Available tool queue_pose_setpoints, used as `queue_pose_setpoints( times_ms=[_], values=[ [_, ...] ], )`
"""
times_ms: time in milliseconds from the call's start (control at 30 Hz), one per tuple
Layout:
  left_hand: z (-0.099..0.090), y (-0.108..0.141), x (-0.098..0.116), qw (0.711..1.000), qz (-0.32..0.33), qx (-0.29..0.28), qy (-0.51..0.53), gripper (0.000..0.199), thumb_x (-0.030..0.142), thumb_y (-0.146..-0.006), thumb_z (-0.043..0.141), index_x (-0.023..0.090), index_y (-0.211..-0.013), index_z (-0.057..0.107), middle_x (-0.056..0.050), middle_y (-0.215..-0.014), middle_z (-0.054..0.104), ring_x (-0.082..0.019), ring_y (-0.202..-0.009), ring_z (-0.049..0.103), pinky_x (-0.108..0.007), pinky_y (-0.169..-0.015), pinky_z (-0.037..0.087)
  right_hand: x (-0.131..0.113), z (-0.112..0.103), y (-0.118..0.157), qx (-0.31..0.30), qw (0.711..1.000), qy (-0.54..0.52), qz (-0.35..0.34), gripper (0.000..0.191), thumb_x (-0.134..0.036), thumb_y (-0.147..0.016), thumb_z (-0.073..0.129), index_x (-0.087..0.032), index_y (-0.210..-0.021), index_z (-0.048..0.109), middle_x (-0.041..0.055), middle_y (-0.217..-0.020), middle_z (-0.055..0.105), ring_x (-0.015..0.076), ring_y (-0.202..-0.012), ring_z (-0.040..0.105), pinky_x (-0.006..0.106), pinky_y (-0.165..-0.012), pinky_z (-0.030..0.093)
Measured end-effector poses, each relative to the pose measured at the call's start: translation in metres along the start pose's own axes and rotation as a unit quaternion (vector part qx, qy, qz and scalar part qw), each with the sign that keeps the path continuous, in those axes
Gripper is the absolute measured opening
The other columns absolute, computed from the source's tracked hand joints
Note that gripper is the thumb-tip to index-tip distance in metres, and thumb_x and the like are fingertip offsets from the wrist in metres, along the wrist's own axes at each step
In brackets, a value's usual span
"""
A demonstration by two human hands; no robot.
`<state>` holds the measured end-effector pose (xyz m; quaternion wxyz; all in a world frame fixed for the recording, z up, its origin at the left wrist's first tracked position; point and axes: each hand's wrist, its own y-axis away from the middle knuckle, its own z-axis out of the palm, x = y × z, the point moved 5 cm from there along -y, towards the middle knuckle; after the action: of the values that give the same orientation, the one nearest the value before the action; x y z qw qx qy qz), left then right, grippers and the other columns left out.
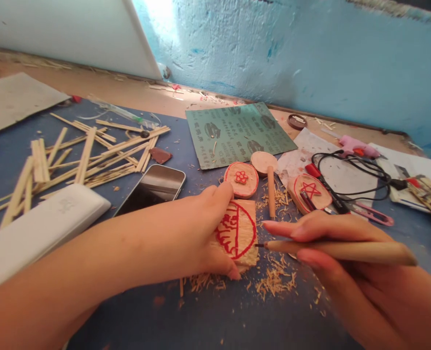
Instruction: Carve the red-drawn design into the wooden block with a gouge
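A small wooden block [246,233] bears a red circle with a red pattern inside. My left hand [208,228] grips it from the left, thumb at its near edge and fingers at its far edge. In my right hand [332,253] is a carving tool [350,252] with a wooden handle, pinched between thumb and fingers. Its dark metal tip is at the block's right edge; whether it touches the wood I cannot tell. Pale shavings [277,279] lie beside the block. Just beyond it sits a round wooden piece [242,180] with a red flower.
Thin wooden sticks [86,155], a phone [153,184] and a white case [47,228] lie at left. Green sandpaper [237,133] is at the back. To the right are a star-marked disc [310,192], a black cable [350,175] and a pink glue gun [359,147].
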<state>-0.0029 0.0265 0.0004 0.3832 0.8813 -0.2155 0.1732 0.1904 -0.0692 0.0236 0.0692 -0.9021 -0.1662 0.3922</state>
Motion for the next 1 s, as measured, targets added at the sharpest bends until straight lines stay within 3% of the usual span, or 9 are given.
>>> queue_pose_setpoints(
  times_ms=[133, 233, 500, 600, 767, 900, 1000],
  values=[
    [0.001, 0.001, -0.001, 0.999, 0.021, 0.019, -0.014, 0.085, 0.058, -0.073, 0.086, 0.021, -0.141, 0.053, -0.011, -0.117, 0.077, -0.029, -0.089, 0.076, -0.029, -0.060, 0.045, -0.005, 0.000, -0.006, -0.070, 0.997, -0.002, -0.035, 0.020, -0.025, -0.107, 0.060, -0.034, -0.114, 0.077, -0.0019, -0.118, 0.086, 0.0198, -0.093, 0.085, 0.026, -0.076, 0.072],
    [0.002, 0.002, -0.001, 0.999, 0.024, 0.018, -0.017, 0.091, 0.061, -0.073, 0.086, 0.021, -0.146, 0.051, -0.010, -0.112, 0.078, -0.029, -0.088, 0.076, -0.029, -0.059, 0.045, -0.006, 0.000, -0.003, -0.086, 0.996, -0.004, -0.037, 0.026, -0.027, -0.106, 0.059, -0.035, -0.118, 0.081, -0.0005, -0.119, 0.086, 0.0206, -0.087, 0.085, 0.025, -0.068, 0.071],
    [0.000, 0.003, 0.001, 1.000, 0.006, 0.011, -0.023, 0.092, 0.065, -0.072, 0.086, 0.021, -0.145, 0.052, -0.010, -0.112, 0.078, -0.028, -0.081, 0.074, -0.029, -0.058, 0.044, -0.012, -0.001, -0.001, -0.008, 0.997, 0.075, -0.031, 0.027, -0.020, -0.104, 0.060, -0.033, -0.111, 0.083, 0.0005, -0.114, 0.088, 0.0249, -0.096, 0.085, 0.037, -0.082, 0.073],
    [0.000, 0.002, 0.000, 0.999, 0.019, 0.018, -0.023, 0.096, 0.065, -0.073, 0.086, 0.021, -0.150, 0.049, -0.011, -0.116, 0.078, -0.027, -0.082, 0.074, -0.029, -0.058, 0.045, -0.011, 0.004, 0.001, -0.053, 0.996, 0.057, -0.047, 0.033, -0.025, -0.104, 0.057, -0.036, -0.123, 0.082, 0.0003, -0.114, 0.088, 0.0256, -0.094, 0.084, 0.035, -0.075, 0.073],
    [0.002, 0.001, -0.003, 1.000, 0.028, 0.001, -0.004, 0.093, 0.063, -0.074, 0.083, 0.019, -0.149, 0.048, -0.015, -0.126, 0.074, -0.029, -0.091, 0.075, -0.029, -0.060, 0.048, -0.010, 0.008, 0.008, -0.111, 0.991, 0.036, -0.073, 0.039, -0.021, -0.101, 0.055, -0.036, -0.124, 0.082, -0.0018, -0.115, 0.087, 0.0221, -0.091, 0.083, 0.028, -0.074, 0.071],
    [0.001, 0.003, -0.001, 0.999, 0.022, 0.027, -0.010, 0.088, 0.061, -0.073, 0.084, 0.020, -0.145, 0.053, -0.010, -0.112, 0.077, -0.027, -0.082, 0.074, -0.029, -0.057, 0.046, -0.010, 0.004, 0.007, -0.093, 0.993, 0.054, -0.050, 0.037, -0.021, -0.101, 0.058, -0.036, -0.127, 0.081, -0.0010, -0.120, 0.087, 0.0251, -0.099, 0.084, 0.034, -0.081, 0.073],
    [0.001, 0.004, 0.001, 0.999, 0.009, 0.035, -0.013, 0.093, 0.061, -0.070, 0.089, 0.021, -0.145, 0.054, -0.007, -0.103, 0.077, -0.027, -0.076, 0.073, -0.030, -0.056, 0.045, -0.005, -0.003, 0.002, -0.043, 0.998, 0.042, -0.022, 0.031, -0.017, -0.103, 0.060, -0.035, -0.117, 0.081, -0.0022, -0.120, 0.087, 0.0234, -0.103, 0.085, 0.037, -0.092, 0.072]
  ],
)
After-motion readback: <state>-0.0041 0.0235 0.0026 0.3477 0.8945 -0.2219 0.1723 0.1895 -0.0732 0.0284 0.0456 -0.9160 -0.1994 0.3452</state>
